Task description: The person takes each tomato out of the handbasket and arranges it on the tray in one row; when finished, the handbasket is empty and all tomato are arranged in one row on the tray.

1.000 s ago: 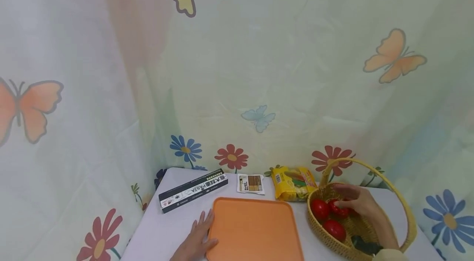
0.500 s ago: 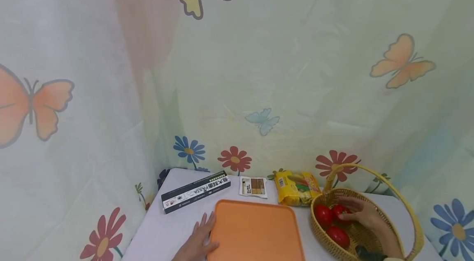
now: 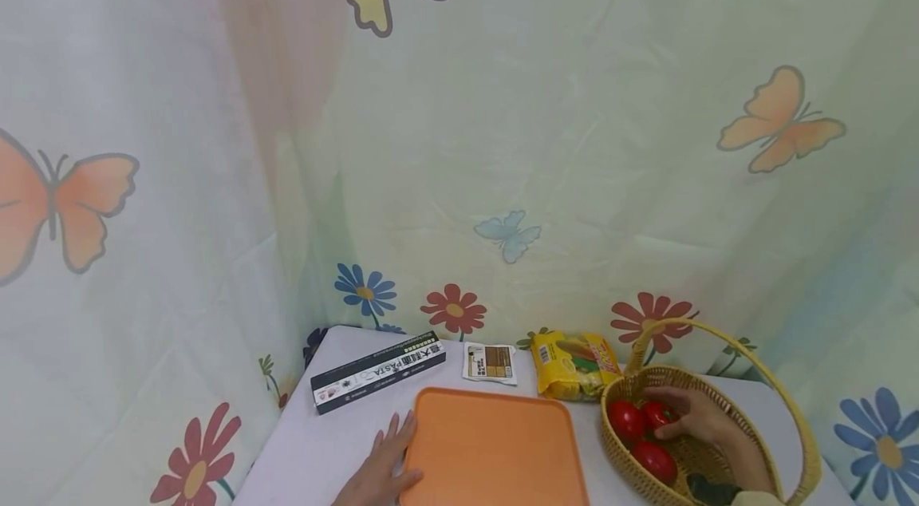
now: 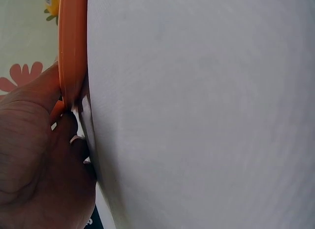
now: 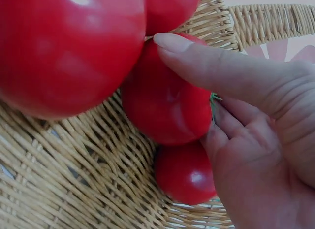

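head view, lower right: pinches red tomato (image 3: 653,413) in basket (image 3: 621,461) with right hand (image 3: 698,417). bottom: rests left hand (image 3: 380,464), fingers apart, at orange tray (image 3: 495,446). left wrist view, left: lays thumb over rim. right wrist view, centre: glossy, likely slippery, light, stiff; grip round middle.

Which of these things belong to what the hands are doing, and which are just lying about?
Likely in the job:
green-stemmed tomato, held by the right hand
wicker basket around it
perhaps the other tomatoes
orange tray, touched by the left hand

Seemingly just lying about:
pasta box
small white-and-brown packet
yellow packet
dark green item
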`<action>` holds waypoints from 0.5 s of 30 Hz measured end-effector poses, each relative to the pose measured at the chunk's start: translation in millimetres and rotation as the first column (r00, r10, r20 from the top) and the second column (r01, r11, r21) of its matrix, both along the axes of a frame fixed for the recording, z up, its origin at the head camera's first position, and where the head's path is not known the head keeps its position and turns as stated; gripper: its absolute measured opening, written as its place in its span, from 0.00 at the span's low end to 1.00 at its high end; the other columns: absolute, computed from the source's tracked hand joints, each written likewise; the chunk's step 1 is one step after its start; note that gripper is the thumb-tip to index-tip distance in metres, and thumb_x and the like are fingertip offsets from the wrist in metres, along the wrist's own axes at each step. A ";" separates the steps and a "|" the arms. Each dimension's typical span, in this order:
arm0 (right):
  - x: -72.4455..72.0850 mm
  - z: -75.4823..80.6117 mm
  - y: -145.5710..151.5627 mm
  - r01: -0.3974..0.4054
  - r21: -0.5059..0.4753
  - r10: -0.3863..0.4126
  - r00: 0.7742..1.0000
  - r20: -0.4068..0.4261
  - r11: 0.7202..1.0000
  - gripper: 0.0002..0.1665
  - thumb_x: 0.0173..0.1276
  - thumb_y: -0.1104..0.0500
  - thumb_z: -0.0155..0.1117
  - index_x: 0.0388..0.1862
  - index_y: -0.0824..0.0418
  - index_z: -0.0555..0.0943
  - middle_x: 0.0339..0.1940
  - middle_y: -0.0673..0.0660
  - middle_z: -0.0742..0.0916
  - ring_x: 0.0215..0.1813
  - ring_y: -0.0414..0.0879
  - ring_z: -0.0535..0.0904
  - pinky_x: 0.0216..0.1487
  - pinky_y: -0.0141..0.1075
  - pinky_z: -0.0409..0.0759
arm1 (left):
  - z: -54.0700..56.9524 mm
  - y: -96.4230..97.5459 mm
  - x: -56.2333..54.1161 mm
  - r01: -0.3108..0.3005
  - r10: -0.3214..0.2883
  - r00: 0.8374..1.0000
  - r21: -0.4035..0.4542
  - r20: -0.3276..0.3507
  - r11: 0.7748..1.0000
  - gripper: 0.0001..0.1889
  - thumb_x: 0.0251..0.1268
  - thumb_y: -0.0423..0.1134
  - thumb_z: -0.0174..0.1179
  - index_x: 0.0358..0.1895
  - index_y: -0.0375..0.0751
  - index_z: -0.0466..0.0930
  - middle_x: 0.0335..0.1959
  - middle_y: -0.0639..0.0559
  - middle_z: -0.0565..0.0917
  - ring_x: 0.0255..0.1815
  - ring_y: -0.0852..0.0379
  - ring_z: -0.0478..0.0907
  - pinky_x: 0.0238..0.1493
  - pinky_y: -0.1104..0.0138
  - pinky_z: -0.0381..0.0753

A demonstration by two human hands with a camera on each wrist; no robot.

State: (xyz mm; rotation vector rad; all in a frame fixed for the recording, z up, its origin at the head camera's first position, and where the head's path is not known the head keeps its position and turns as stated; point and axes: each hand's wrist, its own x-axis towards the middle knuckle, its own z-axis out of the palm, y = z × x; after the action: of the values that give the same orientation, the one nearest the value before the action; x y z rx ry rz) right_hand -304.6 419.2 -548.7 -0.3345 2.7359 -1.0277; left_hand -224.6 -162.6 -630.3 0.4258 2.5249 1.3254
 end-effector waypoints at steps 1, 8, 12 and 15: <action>0.7 0.3 -0.4 -0.004 0.016 0.004 1.000 0.001 1.000 0.43 0.56 0.62 0.86 0.69 0.76 0.79 0.65 0.78 0.84 0.66 0.76 0.80 0.63 0.64 0.84 | -0.2 0.0 0.0 0.002 -0.002 1.000 0.003 -0.001 1.000 0.47 0.74 0.45 0.69 0.87 0.34 0.53 0.90 0.39 0.51 0.89 0.29 0.35 0.83 0.30 0.30; 7.5 -5.2 -4.1 0.105 0.035 -0.108 0.989 0.104 0.994 0.41 0.54 0.63 0.87 0.66 0.74 0.82 0.62 0.76 0.85 0.61 0.72 0.83 0.59 0.62 0.88 | -6.2 -1.0 -0.9 -0.007 0.007 1.000 -0.007 0.019 1.000 0.48 0.72 0.47 0.70 0.87 0.35 0.54 0.90 0.40 0.52 0.89 0.29 0.36 0.84 0.31 0.31; 9.2 -4.3 -4.9 0.117 0.028 -0.119 0.988 0.099 0.993 0.40 0.54 0.63 0.87 0.65 0.75 0.82 0.61 0.76 0.86 0.61 0.73 0.83 0.58 0.62 0.88 | -5.8 -0.7 -2.1 -0.008 0.008 1.000 -0.009 0.012 1.000 0.48 0.72 0.47 0.70 0.87 0.36 0.54 0.90 0.39 0.51 0.89 0.29 0.36 0.84 0.30 0.31; 10.0 -2.7 -5.1 0.134 0.046 -0.138 0.986 0.089 0.990 0.40 0.53 0.63 0.88 0.64 0.74 0.83 0.60 0.75 0.86 0.60 0.72 0.83 0.59 0.64 0.87 | -4.2 0.3 -2.9 -0.014 0.014 1.000 -0.004 0.017 1.000 0.48 0.72 0.47 0.70 0.87 0.37 0.53 0.90 0.40 0.51 0.89 0.29 0.36 0.84 0.30 0.31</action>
State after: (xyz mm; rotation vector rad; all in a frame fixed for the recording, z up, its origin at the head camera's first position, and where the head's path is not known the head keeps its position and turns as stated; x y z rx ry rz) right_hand -294.6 414.1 -551.4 -0.0919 2.7230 -0.9927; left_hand -227.4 -162.2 -634.4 0.3951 2.5208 1.3233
